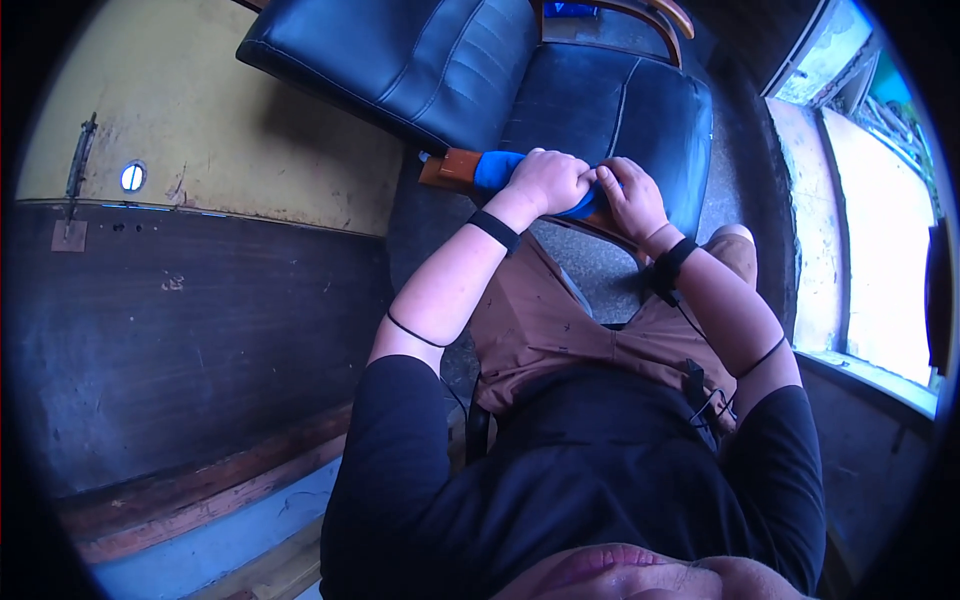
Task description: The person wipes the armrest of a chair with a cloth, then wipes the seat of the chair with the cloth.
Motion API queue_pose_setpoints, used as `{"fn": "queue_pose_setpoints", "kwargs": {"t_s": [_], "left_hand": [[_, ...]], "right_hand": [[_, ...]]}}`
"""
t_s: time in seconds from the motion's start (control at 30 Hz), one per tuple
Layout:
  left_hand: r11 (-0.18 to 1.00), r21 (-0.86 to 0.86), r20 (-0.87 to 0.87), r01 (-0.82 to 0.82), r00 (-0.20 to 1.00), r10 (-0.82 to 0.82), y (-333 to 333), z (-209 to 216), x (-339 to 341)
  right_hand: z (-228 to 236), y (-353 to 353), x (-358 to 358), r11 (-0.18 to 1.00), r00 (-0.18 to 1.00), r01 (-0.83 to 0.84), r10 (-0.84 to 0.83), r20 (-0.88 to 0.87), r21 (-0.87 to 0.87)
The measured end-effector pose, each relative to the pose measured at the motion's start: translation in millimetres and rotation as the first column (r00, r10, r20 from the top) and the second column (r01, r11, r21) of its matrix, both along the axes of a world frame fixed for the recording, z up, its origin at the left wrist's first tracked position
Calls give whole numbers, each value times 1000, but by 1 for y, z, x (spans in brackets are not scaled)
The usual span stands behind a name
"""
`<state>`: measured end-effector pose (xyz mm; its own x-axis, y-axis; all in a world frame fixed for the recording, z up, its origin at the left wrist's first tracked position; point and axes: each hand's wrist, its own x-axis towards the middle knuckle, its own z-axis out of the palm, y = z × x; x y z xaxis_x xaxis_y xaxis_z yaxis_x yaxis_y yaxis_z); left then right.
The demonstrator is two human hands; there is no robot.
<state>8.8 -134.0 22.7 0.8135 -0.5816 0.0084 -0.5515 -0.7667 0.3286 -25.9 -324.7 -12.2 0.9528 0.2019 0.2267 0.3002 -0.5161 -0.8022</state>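
Observation:
A blue wrapping (497, 168) covers the wooden front rail (452, 168) of a dark padded chair (620, 120) in front of me. My left hand (548, 182) is closed over the blue material on the rail. My right hand (630, 198) pinches the same blue material just to the right, fingertips touching the left hand. Both wrists wear black bands with thin cables running up the forearms. I sit with brown shorts on my lap below the hands.
A second dark padded cushion (400, 60) leans at the upper left. A yellow and dark brown wall (200, 260) fills the left side. A bright window frame (860, 240) lies on the right. Grey concrete floor (590, 270) shows between my knees.

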Motion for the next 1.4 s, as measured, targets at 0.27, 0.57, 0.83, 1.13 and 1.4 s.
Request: {"fn": "queue_pose_setpoints", "kwargs": {"t_s": [0.27, 0.57, 0.83, 1.13, 1.4], "left_hand": [[980, -70, 204, -188, 959, 199, 111, 2, 15], [896, -229, 275, -381, 857, 435, 131, -22, 3], [905, -425, 206, 17, 975, 79, -2, -13, -37], [977, -213, 274, 27, 961, 33, 37, 5, -35], [983, -121, 186, -141, 969, 162, 107, 33, -37]], "right_hand": [[2, 0, 3, 999, 1000, 3, -4, -29, -33], [-1, -3, 4, 998, 999, -20, 18, -46, -55], [-6, 0, 4, 994, 988, -28, 12, 152, 101], [2, -5, -3, 997, 990, -17, 6, 142, 78], [-3, -8, -6, 989, 893, -148, 138, 428, -12]]}}
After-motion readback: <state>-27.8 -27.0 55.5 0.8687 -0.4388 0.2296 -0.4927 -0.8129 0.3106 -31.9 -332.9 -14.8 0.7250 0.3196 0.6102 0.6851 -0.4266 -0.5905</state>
